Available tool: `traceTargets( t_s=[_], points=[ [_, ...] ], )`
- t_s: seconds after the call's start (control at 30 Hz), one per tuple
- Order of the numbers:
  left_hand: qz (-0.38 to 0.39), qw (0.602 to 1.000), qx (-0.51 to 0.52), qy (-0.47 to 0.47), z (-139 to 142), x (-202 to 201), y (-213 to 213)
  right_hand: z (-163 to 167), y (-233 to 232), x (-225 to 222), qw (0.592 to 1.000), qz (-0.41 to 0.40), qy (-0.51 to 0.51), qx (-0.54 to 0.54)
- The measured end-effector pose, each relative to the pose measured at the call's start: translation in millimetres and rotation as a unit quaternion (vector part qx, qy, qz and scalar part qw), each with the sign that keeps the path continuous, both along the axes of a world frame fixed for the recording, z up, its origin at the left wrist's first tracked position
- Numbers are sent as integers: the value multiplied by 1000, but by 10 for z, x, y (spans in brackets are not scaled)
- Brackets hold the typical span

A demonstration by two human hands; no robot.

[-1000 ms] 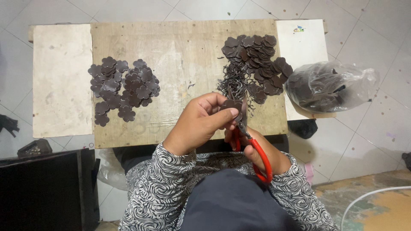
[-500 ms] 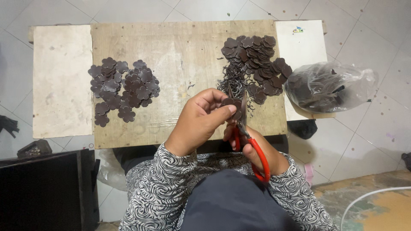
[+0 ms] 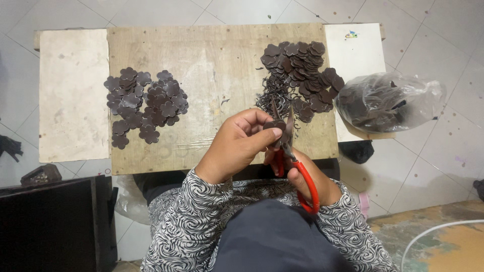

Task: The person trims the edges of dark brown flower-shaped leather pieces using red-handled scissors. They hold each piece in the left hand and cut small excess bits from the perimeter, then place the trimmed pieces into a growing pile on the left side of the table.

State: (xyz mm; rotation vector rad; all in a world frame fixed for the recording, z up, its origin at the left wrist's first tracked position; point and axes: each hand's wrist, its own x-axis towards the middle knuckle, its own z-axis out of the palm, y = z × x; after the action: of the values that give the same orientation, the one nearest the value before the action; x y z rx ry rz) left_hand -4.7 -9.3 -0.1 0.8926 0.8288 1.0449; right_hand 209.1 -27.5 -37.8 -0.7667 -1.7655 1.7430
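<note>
On the board (image 3: 217, 65), a pile of cut flowers (image 3: 146, 103) lies at the left. At the near edge, the left hand (image 3: 237, 146) pinches a dark piece (image 3: 276, 125); touching it, the right hand (image 3: 307, 176) grips red scissors (image 3: 295, 161), blades open around the piece. Uncut pieces (image 3: 302, 70) lie behind, and a bag (image 3: 388, 100) at right.

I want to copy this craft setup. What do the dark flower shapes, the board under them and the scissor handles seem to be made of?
Flower shapes: probably leather or faux leather, dark brown, matte with a slight sheen; thin and flat.
Board: looks like plywood, unfinished, with visible grain and stains.
Scissor handles: likely plastic or coated metal, smooth glossy red.
</note>
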Motion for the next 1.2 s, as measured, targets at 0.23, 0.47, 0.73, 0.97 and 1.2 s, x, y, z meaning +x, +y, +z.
traceTargets(
  t_s=[0.23,0.47,0.73,0.97,1.2],
  points=[
    [-8,1000,12,13,-7,-18,0,-16,-51,-47,999,-23,11,-25],
    [-5,1000,2,4,-24,-4,-11,105,-82,-49,996,6,45,-80],
    [-1,1000,4,-3,-43,6,-8,115,-41,-50,999,8,18,-48],
    [22,999,12,20,-61,24,0,58,-23,-29,999,8,0,-48],
    [20,1000,11,-11,-65,22,2,-8,-43,-44,996,-18,13,-83]
  ],
)
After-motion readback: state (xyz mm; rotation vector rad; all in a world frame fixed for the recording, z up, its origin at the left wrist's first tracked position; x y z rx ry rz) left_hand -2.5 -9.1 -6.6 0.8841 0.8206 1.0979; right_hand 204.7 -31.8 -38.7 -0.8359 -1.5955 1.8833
